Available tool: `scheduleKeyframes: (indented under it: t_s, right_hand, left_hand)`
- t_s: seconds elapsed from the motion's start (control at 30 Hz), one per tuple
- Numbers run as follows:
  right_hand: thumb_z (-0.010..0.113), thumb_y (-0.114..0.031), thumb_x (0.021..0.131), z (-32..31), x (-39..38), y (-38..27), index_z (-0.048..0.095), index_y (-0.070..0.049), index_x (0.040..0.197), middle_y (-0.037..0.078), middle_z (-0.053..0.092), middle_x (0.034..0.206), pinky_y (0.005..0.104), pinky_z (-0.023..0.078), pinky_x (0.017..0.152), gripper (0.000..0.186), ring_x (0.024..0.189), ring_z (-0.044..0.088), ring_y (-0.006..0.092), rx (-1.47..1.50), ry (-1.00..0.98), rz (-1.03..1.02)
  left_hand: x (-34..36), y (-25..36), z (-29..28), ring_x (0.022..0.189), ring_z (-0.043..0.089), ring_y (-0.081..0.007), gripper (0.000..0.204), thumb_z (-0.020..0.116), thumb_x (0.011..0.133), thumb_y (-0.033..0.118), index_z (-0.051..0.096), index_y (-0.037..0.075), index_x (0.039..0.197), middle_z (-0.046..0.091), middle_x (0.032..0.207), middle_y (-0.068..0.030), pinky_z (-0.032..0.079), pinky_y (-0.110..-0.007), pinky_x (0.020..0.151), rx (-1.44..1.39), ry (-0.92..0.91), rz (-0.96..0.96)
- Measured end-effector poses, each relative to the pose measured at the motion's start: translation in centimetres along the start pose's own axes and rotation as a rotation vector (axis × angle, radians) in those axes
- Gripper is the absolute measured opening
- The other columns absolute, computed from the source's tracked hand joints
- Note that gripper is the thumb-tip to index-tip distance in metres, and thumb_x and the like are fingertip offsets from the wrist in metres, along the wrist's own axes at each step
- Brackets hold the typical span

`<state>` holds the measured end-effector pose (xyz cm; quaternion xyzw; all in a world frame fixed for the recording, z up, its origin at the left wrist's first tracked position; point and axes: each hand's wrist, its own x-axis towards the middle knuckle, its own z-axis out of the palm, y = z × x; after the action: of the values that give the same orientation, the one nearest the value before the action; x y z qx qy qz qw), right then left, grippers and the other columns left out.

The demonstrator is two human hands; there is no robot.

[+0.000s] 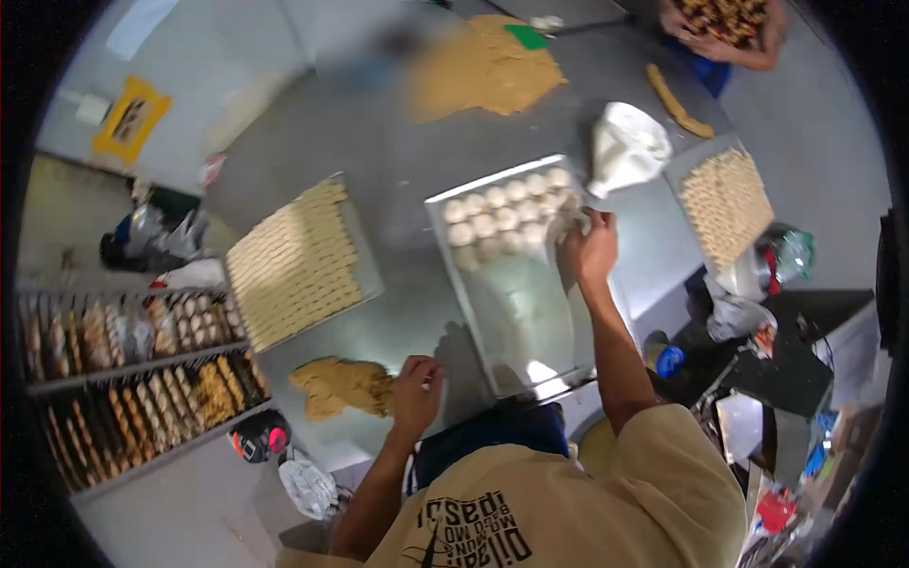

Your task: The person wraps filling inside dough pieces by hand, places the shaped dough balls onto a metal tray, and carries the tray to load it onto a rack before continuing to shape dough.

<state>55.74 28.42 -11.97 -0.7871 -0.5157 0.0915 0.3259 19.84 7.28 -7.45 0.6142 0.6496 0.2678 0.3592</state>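
Note:
A metal tray (519, 327) lies in front of me, with several round white dough balls (507, 218) in rows across its far half. At the tray's right side, my right hand (594, 244) is closed, fingertips beside the balls. A pale, blurred thing shows at its fingers; I cannot make out what it is. My left hand (417, 390) is low over the table, fingers curled in, just right of a flattened lump of tan dough (343, 386). Whatever its fingers hold, if anything, is hidden.
Left of the tray is a board of pale dough pieces in tight rows (295, 265). A white cloth bag (628, 149) and another tray of small pieces (727, 208) stand right. Tan dough (502, 71) is spread at the back. Filled racks (142, 379) are far left; another person's hands (708, 45) are top right.

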Motion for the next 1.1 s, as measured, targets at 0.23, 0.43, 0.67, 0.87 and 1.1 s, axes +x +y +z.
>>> scheduleKeyframes:
  t_s: [0.23, 0.43, 0.67, 0.87, 1.1]
  right_hand:
    - [0.077, -0.018, 0.091, 13.0, -16.8, -20.8, 0.082, -0.013, 0.109, 0.016, 0.077, 0.118, 0.049, 0.06, 0.098, 0.019, 0.114, 0.072, 0.0376, 0.162, -0.375, -0.5]
    - [0.073, -0.012, 0.087, 24.9, -20.9, -32.1, 0.078, -0.009, 0.108, 0.016, 0.075, 0.112, 0.0497, 0.064, 0.09, 0.022, 0.11, 0.073, 0.0379, 0.095, -0.371, -0.879]
    - [0.071, -0.01, 0.088, 23.5, -24.0, -34.3, 0.075, -0.005, 0.106, 0.019, 0.075, 0.105, 0.0506, 0.063, 0.08, 0.019, 0.089, 0.077, 0.0401, 0.226, -0.379, -0.626]
    - [0.082, -0.005, 0.083, 7.9, -32.8, -33.5, 0.077, -0.007, 0.117, 0.012, 0.077, 0.109, 0.0443, 0.06, 0.083, 0.034, 0.096, 0.073, 0.0332, 0.598, -0.795, -0.815]
    - [0.081, 0.003, 0.088, -2.4, -37.3, -32.7, 0.077, -0.005, 0.128, 0.008, 0.077, 0.114, 0.0358, 0.06, 0.084, 0.041, 0.098, 0.073, 0.0231, 0.764, -0.684, -0.552]
  left_hand:
    - [-8.4, -6.6, -10.8, 0.094, 0.075, -0.0328, 0.017, 0.076, 0.098, 0.006, 0.077, 0.002, 0.115, 0.07, 0.116, -0.0158, 0.061, -0.041, 0.08, 0.006, -0.02, 0.063]
    - [-12.9, -10.3, -20.6, 0.096, 0.075, -0.0353, 0.017, 0.075, 0.099, 0.007, 0.079, 0.002, 0.116, 0.072, 0.113, -0.0175, 0.061, -0.041, 0.079, 0.007, 0.179, -0.07]
    - [-16.5, -14.6, -26.0, 0.084, 0.075, -0.0232, 0.023, 0.072, 0.106, 0.02, 0.079, 0.0, 0.117, 0.077, 0.106, -0.0137, 0.061, -0.035, 0.073, -0.291, 0.318, -0.389]
    - [-8.9, -15.8, -23.8, 0.095, 0.074, -0.0207, 0.027, 0.068, 0.111, 0.027, 0.076, 0.002, 0.118, 0.078, 0.112, -0.01, 0.059, -0.035, 0.081, -1.164, 0.069, -0.627]
    - [-8.0, -12.6, -22.3, 0.102, 0.073, -0.0188, 0.021, 0.072, 0.106, 0.008, 0.073, -0.002, 0.125, 0.078, 0.116, -0.0099, 0.057, -0.033, 0.093, -1.333, -0.18, -0.367]
